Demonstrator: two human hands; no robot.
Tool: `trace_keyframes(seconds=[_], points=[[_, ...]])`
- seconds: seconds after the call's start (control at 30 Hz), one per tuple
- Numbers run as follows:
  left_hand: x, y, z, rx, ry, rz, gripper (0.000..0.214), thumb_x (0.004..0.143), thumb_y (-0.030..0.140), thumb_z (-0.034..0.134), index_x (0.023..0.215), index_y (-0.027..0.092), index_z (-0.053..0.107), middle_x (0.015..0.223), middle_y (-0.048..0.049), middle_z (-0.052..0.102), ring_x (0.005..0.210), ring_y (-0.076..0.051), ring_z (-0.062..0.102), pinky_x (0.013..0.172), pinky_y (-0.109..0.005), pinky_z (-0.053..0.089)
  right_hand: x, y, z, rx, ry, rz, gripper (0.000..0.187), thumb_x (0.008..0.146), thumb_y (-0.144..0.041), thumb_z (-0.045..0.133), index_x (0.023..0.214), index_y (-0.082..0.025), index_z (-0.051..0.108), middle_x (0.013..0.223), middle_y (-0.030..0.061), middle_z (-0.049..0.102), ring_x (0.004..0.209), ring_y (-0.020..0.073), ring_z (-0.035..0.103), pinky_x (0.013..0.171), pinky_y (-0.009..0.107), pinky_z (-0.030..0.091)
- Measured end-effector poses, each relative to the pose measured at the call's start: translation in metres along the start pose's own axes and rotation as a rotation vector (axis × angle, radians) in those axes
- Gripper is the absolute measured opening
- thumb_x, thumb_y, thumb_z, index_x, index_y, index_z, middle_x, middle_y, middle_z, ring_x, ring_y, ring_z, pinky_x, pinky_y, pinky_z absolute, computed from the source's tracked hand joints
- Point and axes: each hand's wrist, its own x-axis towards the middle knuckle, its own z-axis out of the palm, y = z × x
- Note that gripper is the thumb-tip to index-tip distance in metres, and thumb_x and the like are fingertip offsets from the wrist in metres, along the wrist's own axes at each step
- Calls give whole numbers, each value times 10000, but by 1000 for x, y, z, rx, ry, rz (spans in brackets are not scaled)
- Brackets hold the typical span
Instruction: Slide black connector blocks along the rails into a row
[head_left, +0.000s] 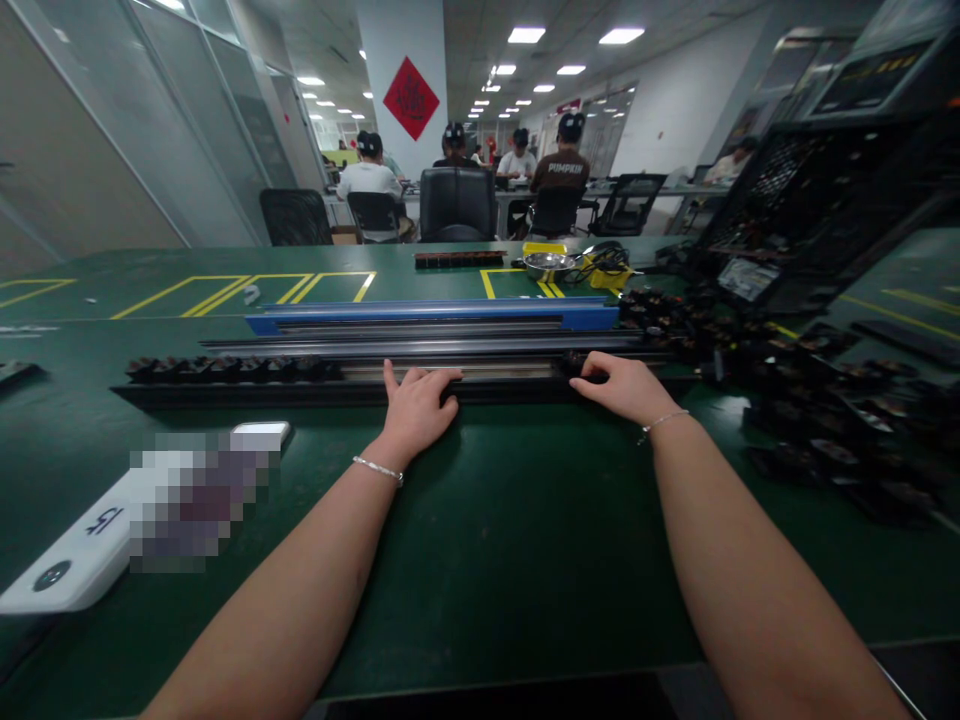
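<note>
A long black rail [517, 390] lies across the table in front of me. Several small black parts [225, 370] stand in a row on its left stretch. My left hand [420, 405] rests on the middle of the rail, fingers spread and holding nothing. Toward the rail's right end, my right hand [619, 385] has thumb and forefinger pinched on a small black part [574, 363], mostly hidden by the fingers. Behind the rail lie more dark metal strips [420, 347] and a blue strip [442, 313].
A heap of black parts [832, 410] covers the green table [510, 560] at right, below a tilted black case [810, 210]. A white device [90, 540] lies left. Farther back are a metal bowl [547, 264], a brown strip [460, 259] and seated people.
</note>
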Motion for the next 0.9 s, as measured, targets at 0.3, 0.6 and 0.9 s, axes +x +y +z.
trace_keyframes(seconds=[0.3,0.6,0.9], points=[[0,2,-2,4,-15,-8,363,834,290,498,1184,328,585,1054,-11,696,1069,-248,550,1108,-638,-55,-1,5,-2,-3,19,-5,212,711,-447,616,667,-246,564,708,-9,655,673,182,585,596,279,378],[0,2,-1,0,-18,-11,369,829,281,499,1186,325,583,1072,-11,695,1085,-249,544,1105,-648,-46,-1,6,-3,15,10,9,229,706,-451,620,653,-241,547,685,-14,636,671,174,579,612,278,382],[0,1,-1,14,-19,-4,361,837,293,494,1186,325,584,1064,-17,694,1080,-251,545,1105,-646,-38,-3,14,-5,24,34,-5,209,705,-437,618,651,-243,560,698,-11,647,687,183,588,625,284,395]])
